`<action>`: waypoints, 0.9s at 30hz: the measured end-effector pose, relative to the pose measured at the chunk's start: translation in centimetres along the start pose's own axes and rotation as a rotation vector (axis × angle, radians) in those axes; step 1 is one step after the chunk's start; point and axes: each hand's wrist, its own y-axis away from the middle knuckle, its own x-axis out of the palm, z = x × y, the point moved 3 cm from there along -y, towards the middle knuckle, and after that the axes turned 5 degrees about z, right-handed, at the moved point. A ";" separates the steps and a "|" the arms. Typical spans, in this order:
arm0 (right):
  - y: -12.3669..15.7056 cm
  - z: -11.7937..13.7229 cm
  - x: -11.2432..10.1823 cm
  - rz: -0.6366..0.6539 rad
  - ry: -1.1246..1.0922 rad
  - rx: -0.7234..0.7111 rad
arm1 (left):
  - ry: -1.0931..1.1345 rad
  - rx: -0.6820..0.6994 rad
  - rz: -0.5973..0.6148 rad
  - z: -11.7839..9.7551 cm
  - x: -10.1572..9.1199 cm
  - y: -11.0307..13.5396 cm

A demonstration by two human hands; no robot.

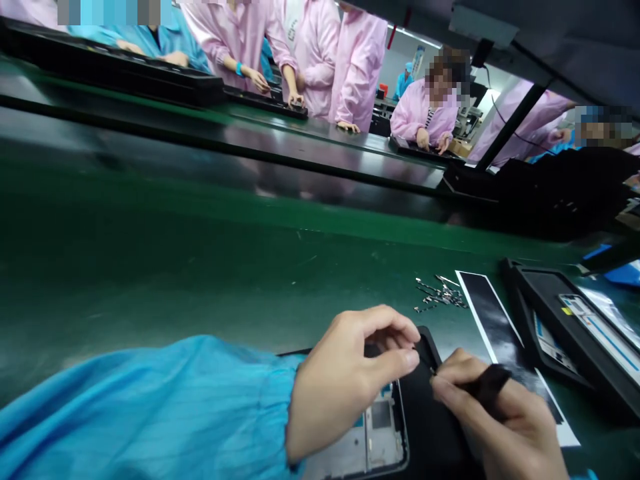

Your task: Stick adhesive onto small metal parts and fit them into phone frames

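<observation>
My left hand [350, 373] curls, fingertips near thumb, contents unclear; my right hand [505, 420] pinches one slim black tool [493, 383]. One silver rectangular phone frame [387, 443] lies in my black rectangular tray [425, 427], seemingly mid-work. Beyond that tray, thin metallic strips [443, 293], too jumbled to count, look unused; right of it, two dark trays [543, 287] hold one frame each.

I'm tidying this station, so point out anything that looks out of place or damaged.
The small metallic-looking parts stand out: they lie loose in a jumbled heap on the green bench, beside the dark white-edged sheet, rather than in a tray. The black trays also overlap askew. No damage is plain to see.
</observation>
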 end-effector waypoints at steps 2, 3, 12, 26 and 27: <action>-0.6 0.5 0.4 0.099 0.071 0.005 | -0.288 0.201 0.020 -0.6 -0.6 0.7; -0.8 0.7 0.7 0.124 0.094 0.010 | -0.417 0.291 0.042 -0.8 -0.7 1.0; -1.6 1.9 1.9 -0.040 0.176 -0.098 | -0.525 0.336 0.014 -0.1 -1.6 1.5; -1.7 -0.2 2.3 0.041 0.064 0.052 | -0.677 0.505 -0.038 1.6 -1.7 1.7; -1.6 -0.1 2.4 0.019 0.048 0.072 | -0.692 0.499 -0.033 1.7 -1.7 1.7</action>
